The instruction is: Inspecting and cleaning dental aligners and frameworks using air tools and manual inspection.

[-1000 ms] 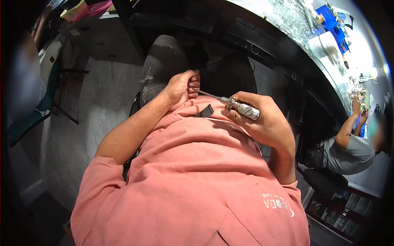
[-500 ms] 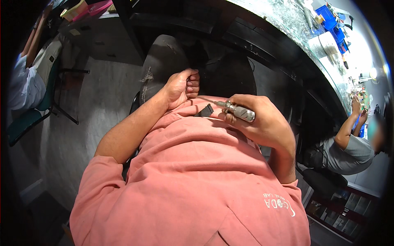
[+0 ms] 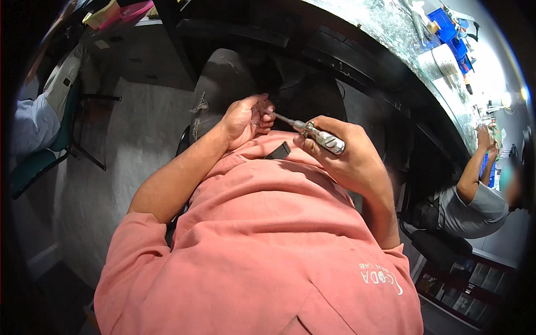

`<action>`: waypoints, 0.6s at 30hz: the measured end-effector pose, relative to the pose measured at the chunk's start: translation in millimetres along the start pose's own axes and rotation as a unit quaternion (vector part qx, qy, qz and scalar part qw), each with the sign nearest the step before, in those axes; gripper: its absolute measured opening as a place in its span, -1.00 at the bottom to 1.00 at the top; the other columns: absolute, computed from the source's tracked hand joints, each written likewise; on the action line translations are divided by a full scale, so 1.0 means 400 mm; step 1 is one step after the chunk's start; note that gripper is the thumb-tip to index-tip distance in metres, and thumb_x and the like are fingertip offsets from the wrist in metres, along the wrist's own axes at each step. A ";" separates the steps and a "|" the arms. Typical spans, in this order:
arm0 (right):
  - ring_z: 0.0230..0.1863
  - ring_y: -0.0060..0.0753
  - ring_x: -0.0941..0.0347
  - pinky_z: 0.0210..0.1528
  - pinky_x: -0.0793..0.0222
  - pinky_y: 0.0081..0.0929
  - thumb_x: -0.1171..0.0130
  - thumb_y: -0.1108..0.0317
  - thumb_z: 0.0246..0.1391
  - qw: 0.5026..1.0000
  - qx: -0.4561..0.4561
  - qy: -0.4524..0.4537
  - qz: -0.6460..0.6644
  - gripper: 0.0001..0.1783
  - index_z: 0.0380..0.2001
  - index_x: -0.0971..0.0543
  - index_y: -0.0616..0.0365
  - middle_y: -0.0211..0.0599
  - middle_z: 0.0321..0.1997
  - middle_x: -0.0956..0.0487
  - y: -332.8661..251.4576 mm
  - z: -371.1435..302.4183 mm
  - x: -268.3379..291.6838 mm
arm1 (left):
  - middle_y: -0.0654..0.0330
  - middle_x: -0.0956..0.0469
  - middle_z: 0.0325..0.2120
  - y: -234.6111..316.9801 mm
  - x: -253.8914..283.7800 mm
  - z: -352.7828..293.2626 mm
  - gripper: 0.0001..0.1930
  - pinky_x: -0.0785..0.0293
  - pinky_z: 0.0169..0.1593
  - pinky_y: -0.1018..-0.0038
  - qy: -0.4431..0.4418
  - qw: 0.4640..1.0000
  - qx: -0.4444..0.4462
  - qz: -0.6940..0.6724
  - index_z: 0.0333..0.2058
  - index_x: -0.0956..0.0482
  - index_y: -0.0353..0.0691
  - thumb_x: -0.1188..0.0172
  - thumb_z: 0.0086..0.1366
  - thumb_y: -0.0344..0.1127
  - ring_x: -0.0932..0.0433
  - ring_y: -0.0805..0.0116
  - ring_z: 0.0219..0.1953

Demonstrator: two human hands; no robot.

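We look down over our own chest in a salmon-pink shirt (image 3: 262, 240), seated, with both hands raised in front of us over the lap.

Right hand (image 3: 346, 159): fingers wrapped around a silver, pen-shaped tool (image 3: 321, 138). The tool lies tilted, its thick metal body in the grip and its thin tip running left and slightly away toward the left hand. The tip ends at, or just beside, the left fingertips.

Left hand (image 3: 243, 120): fingers curled narrow around a small part (image 3: 258, 114) that looks pale or clear. It is mostly hidden by the fingers, so we cannot tell its shape. The part sits at the tool's tip, over our left knee in grey trousers (image 3: 220, 89).

A small dark rectangular piece (image 3: 279, 151) lies on the shirt hem, just below the tool and between the two hands.

Surroundings: a long counter (image 3: 385, 33) with a glossy, littered top runs along the far right; blue bins (image 3: 449, 25) and a white roll (image 3: 441, 58) stand on it. At the right a second person in a grey shirt (image 3: 472, 209) sits with a hand lifted to the counter. At the far left, a green chair (image 3: 42, 159) with another person's pale sleeve above it.
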State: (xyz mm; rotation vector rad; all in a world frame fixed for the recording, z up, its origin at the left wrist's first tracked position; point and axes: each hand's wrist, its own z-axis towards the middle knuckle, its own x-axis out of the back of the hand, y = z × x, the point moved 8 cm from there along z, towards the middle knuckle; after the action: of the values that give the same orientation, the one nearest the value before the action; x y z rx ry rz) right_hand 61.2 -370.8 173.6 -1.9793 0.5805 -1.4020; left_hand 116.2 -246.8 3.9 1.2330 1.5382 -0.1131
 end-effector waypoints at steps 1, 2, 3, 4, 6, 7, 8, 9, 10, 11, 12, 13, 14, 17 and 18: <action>-0.50 -0.25 -0.55 -0.40 -0.41 -0.31 -0.33 0.17 0.12 0.999 0.026 -0.017 0.026 -0.68 -0.34 -0.60 0.26 -0.05 -0.48 -0.61 -0.010 0.001 -0.007 | 0.30 -0.29 -0.62 0.000 0.003 -0.002 -0.63 -0.24 -0.41 0.54 0.011 1.000 0.001 0.006 -0.48 -0.37 -0.17 0.11 0.47 -0.08 -0.23 0.45 -0.53; -0.49 -0.25 -0.55 -0.39 -0.41 -0.32 -0.33 0.17 0.12 0.998 0.034 -0.033 0.042 -0.68 -0.34 -0.61 0.26 -0.05 -0.48 -0.61 -0.012 0.003 -0.013 | 0.30 -0.29 -0.62 0.000 0.002 -0.003 -0.63 -0.24 -0.41 0.54 0.011 1.000 0.001 0.006 -0.48 -0.37 -0.17 0.11 0.47 -0.08 -0.23 0.45 -0.53; -0.49 -0.25 -0.55 -0.39 -0.41 -0.32 -0.33 0.17 0.12 0.997 0.053 -0.033 0.052 -0.68 -0.34 -0.61 0.26 -0.05 -0.48 -0.61 -0.019 0.002 -0.013 | 0.30 -0.30 -0.61 0.000 0.006 -0.002 -0.63 -0.25 -0.40 0.53 0.019 1.000 0.000 0.004 -0.48 -0.37 -0.17 0.11 0.47 -0.08 -0.25 0.45 -0.52; -0.49 -0.25 -0.55 -0.39 -0.41 -0.33 -0.33 0.17 0.13 0.998 0.033 -0.013 0.043 -0.68 -0.34 -0.61 0.26 -0.06 -0.48 -0.61 -0.009 0.004 -0.006 | 0.29 -0.32 -0.61 0.001 -0.002 0.000 -0.64 -0.27 -0.39 0.52 -0.004 1.000 -0.008 0.000 -0.48 -0.36 -0.17 0.10 0.47 -0.08 -0.26 0.44 -0.51; -0.49 -0.26 -0.55 -0.39 -0.42 -0.34 -0.33 0.17 0.13 0.999 0.012 0.007 0.033 -0.68 -0.34 -0.61 0.27 -0.06 -0.48 -0.62 0.001 0.003 0.001 | 0.29 -0.33 -0.61 0.000 0.007 0.005 -0.64 -0.28 -0.39 0.52 -0.007 1.000 0.001 -0.017 -0.48 -0.37 -0.16 0.09 0.47 -0.09 -0.28 0.44 -0.51; -0.50 -0.26 -0.54 -0.40 -0.41 -0.35 -0.33 0.16 0.13 0.999 0.016 -0.004 0.029 -0.67 -0.34 -0.61 0.27 -0.07 -0.48 -0.61 -0.001 0.003 -0.004 | 0.28 -0.34 -0.60 -0.002 0.006 0.007 -0.65 -0.29 -0.38 0.51 -0.021 0.999 0.008 -0.034 -0.47 -0.37 -0.16 0.08 0.46 -0.09 -0.29 0.43 -0.50; -0.51 -0.26 -0.53 -0.41 -0.41 -0.36 -0.33 0.16 0.13 1.000 0.007 -0.014 0.022 -0.67 -0.33 -0.61 0.27 -0.07 -0.48 -0.61 0.002 0.001 -0.008 | 0.28 -0.34 -0.60 -0.002 0.004 0.009 -0.65 -0.29 -0.38 0.51 -0.040 0.999 0.004 -0.037 -0.47 -0.37 -0.16 0.08 0.46 -0.09 -0.29 0.43 -0.50; -0.51 -0.26 -0.53 -0.41 -0.41 -0.36 -0.33 0.16 0.13 0.999 0.018 -0.015 0.026 -0.67 -0.33 -0.61 0.27 -0.07 -0.48 -0.61 -0.002 0.000 -0.010 | 0.28 -0.34 -0.60 0.000 0.011 0.012 -0.65 -0.29 -0.38 0.50 -0.033 0.999 -0.002 -0.033 -0.48 -0.36 -0.16 0.08 0.46 -0.09 -0.29 0.43 -0.51; -0.51 -0.25 -0.53 -0.41 -0.40 -0.36 -0.32 0.16 0.13 0.999 0.027 -0.003 0.028 -0.67 -0.33 -0.61 0.27 -0.07 -0.49 -0.61 -0.007 0.000 -0.007 | 0.27 -0.34 -0.60 0.000 0.012 0.014 -0.65 -0.30 -0.37 0.49 -0.038 0.999 -0.006 -0.029 -0.48 -0.35 -0.15 0.08 0.46 -0.09 -0.29 0.43 -0.51; -0.52 -0.24 -0.53 -0.41 -0.40 -0.36 -0.32 0.16 0.14 0.999 0.026 0.009 0.024 -0.67 -0.33 -0.61 0.27 -0.08 -0.49 -0.61 -0.007 -0.001 -0.004 | 0.27 -0.34 -0.60 -0.001 0.019 0.015 -0.65 -0.30 -0.37 0.49 -0.027 0.999 -0.007 -0.030 -0.48 -0.35 -0.15 0.08 0.46 -0.09 -0.29 0.43 -0.51; -0.52 -0.24 -0.53 -0.41 -0.40 -0.36 -0.32 0.16 0.14 0.999 0.036 0.009 0.030 -0.67 -0.33 -0.61 0.27 -0.08 -0.49 -0.61 -0.012 -0.002 -0.004 | 0.25 -0.38 -0.59 -0.002 0.013 0.015 -0.65 -0.32 -0.36 0.49 -0.047 0.998 -0.005 -0.034 -0.47 -0.38 -0.16 0.07 0.47 -0.08 -0.31 0.42 -0.50; -0.51 -0.23 -0.54 -0.41 -0.41 -0.35 -0.32 0.17 0.14 0.999 0.027 0.012 0.026 -0.67 -0.34 -0.61 0.27 -0.07 -0.48 -0.62 -0.010 -0.002 -0.002 | 0.24 -0.41 -0.58 -0.004 0.016 0.015 -0.64 -0.35 -0.34 0.49 -0.039 0.999 0.000 -0.032 -0.45 -0.40 -0.17 0.07 0.47 -0.07 -0.34 0.41 -0.50; -0.51 -0.21 -0.54 -0.40 -0.41 -0.34 -0.31 0.17 0.14 0.999 0.018 0.014 0.022 -0.68 -0.34 -0.60 0.28 -0.05 -0.48 -0.62 -0.008 -0.002 -0.001 | 0.24 -0.41 -0.58 -0.003 0.005 0.014 -0.64 -0.35 -0.34 0.49 -0.067 0.997 -0.005 -0.038 -0.45 -0.40 -0.17 0.07 0.47 -0.07 -0.34 0.41 -0.50; -0.49 -0.19 -0.57 -0.40 -0.42 -0.33 -0.31 0.19 0.14 1.000 0.007 0.020 0.010 -0.69 -0.34 -0.60 0.28 -0.05 -0.47 -0.62 -0.008 0.000 0.004 | 0.18 -0.48 -0.54 0.001 0.039 0.016 -0.63 -0.40 -0.31 0.49 0.021 0.999 -0.024 -0.005 -0.41 -0.47 -0.21 0.06 0.47 -0.06 -0.41 0.37 -0.47; -0.49 -0.19 -0.57 -0.40 -0.42 -0.33 -0.31 0.19 0.14 1.000 0.011 0.016 0.015 -0.69 -0.34 -0.60 0.28 -0.05 -0.47 -0.62 -0.012 -0.001 0.002 | 0.16 -0.51 -0.52 -0.001 0.031 0.016 -0.62 -0.42 -0.30 0.49 -0.005 1.000 -0.012 -0.017 -0.40 -0.49 -0.23 0.05 0.47 -0.06 -0.44 0.36 -0.45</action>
State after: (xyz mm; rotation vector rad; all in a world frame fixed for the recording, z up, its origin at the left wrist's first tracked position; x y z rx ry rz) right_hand 61.2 -368.2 177.6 -1.9277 0.6037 -1.4177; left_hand 122.0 -243.3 -8.1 1.1847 1.5486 -0.1222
